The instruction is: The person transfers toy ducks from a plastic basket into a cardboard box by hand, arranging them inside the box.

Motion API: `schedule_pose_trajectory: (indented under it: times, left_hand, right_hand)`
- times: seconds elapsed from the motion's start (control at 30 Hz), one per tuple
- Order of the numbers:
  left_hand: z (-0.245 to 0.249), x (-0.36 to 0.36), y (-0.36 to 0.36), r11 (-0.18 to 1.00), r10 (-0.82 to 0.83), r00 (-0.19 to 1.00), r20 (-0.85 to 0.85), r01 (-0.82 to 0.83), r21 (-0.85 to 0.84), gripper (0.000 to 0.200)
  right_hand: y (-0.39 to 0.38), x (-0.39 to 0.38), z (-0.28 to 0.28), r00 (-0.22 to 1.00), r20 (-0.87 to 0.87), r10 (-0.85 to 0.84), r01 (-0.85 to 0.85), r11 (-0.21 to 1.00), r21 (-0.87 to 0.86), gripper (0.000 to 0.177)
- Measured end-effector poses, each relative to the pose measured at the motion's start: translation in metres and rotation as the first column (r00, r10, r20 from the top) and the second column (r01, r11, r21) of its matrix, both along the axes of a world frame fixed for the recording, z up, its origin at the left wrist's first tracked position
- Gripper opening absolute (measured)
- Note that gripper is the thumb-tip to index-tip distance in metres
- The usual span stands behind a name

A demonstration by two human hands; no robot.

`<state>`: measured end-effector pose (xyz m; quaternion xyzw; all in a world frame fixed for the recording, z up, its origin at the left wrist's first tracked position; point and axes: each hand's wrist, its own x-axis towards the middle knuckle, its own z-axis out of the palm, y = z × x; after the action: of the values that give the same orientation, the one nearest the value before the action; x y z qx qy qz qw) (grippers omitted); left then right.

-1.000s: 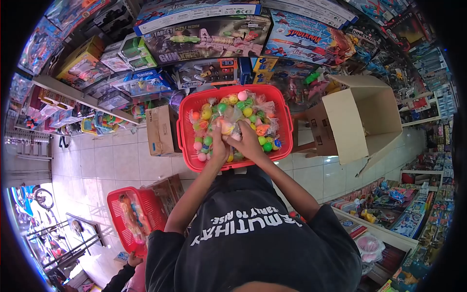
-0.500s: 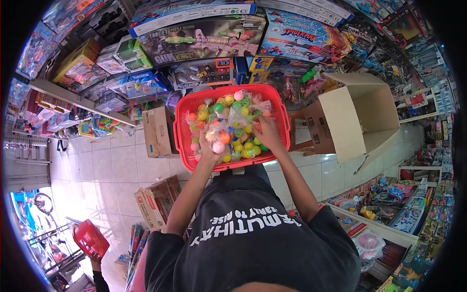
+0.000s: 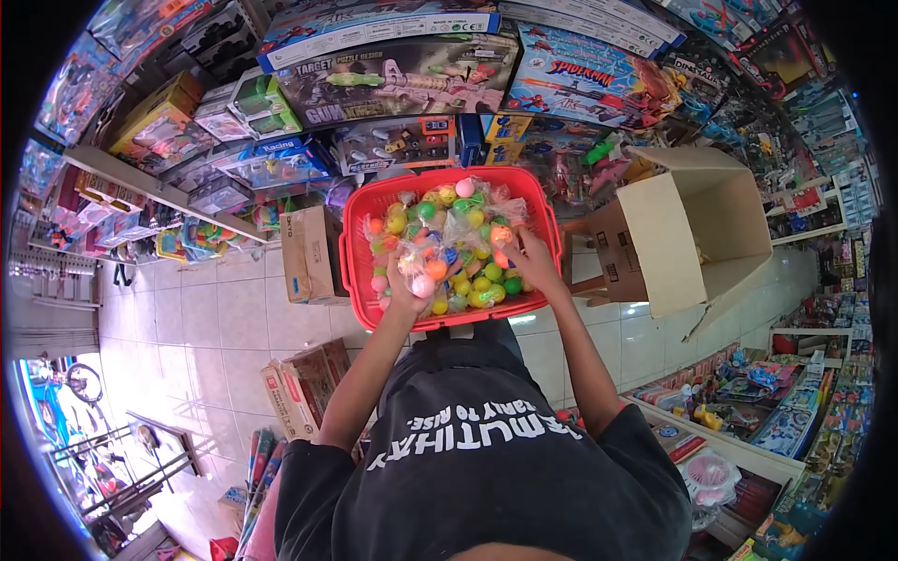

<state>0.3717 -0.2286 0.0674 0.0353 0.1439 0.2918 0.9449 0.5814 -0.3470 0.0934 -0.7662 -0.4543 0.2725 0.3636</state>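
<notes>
A red plastic basket in front of my body holds many small colourful balls, with clear plastic wrapping among them. Over its left part, my left hand is closed around a clear plastic packet; a pink ball sits right by its fingers. My right hand reaches in from the right, its fingertips pinching an orange ball that seems to be wrapped in plastic. The undersides of both hands' grips are hidden.
An open cardboard box stands to the right of the basket, and a closed carton to its left. Boxed toys fill the shelves ahead. More cartons lie on the tiled floor at lower left.
My right hand has shifted slightly right, and the orange ball now shows at its fingertips. My left hand stays nearly still. Another person's raised red basket at lower left has dropped almost from view.
</notes>
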Motion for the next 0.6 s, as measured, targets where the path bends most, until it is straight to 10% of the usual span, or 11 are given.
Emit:
schedule_pose_trajectory:
  times: [0.6]
  left_hand:
    - [0.013, 0.003, -0.007, 0.987, -0.092, 0.994, 0.055, 0.083, 0.141, 0.057]
  right_hand:
    - [0.034, -0.059, 0.029, 0.991, -0.038, 0.13, -0.117, 0.962, 0.247, 0.04]
